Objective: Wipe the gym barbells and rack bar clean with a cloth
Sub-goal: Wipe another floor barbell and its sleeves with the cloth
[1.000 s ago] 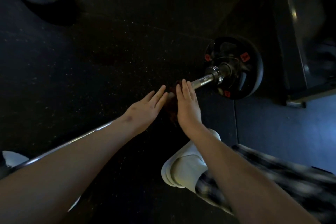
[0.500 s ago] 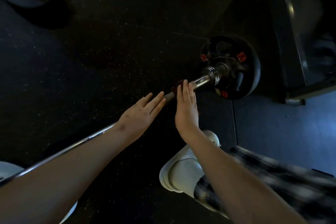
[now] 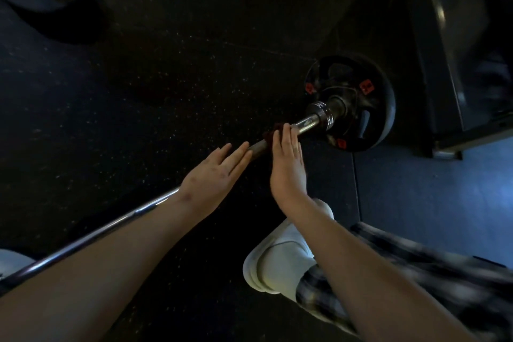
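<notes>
Pressing a dark red cloth [image 3: 269,134] onto the bar [image 3: 305,121] with the right hand [image 3: 287,172] (fingers straight, just short of the plate [image 3: 372,119]); laying the left hand [image 3: 213,175] flat over the bar just beside it, fingers straight too, gripping nothing; hands near but apart, with the bar slanting down-left under the left forearm.

Dark red cloth [image 3: 273,133], chrome barbell [image 3: 306,123], black plate [image 3: 380,108] with red labels, speckled black floor [image 3: 166,91].
</notes>
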